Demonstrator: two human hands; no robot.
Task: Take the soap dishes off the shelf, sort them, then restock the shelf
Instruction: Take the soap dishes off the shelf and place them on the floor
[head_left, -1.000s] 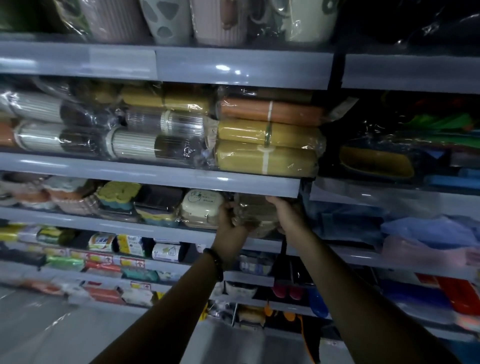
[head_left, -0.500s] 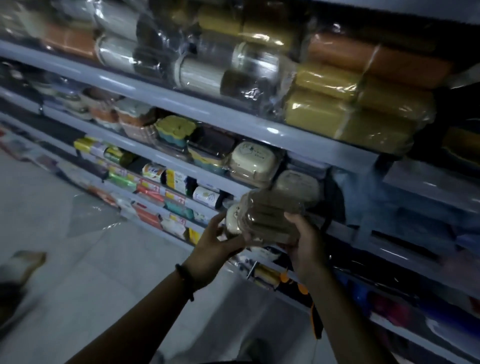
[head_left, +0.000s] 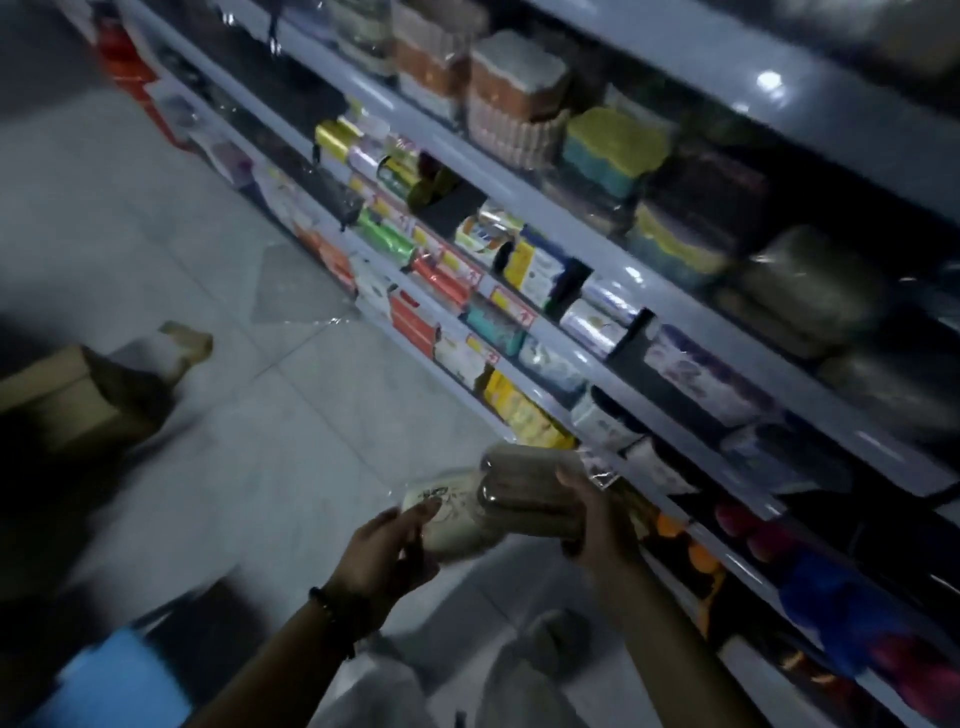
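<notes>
Soap dishes (head_left: 498, 506) lower, off shelf (head_left: 613, 260).

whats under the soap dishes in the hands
Under the wrapped soap dishes, held by the left hand and right hand, lies only pale tiled floor, well below. The floor straight beneath is hidden by the pack and hands.

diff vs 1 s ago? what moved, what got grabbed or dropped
The wrapped pack of soap dishes came off the shelf and moved down and away from it, now over the floor. Both hands went with it: left hand and right hand stay closed on its ends. Nothing let go. The other soap dishes on the shelf stayed put.
</notes>
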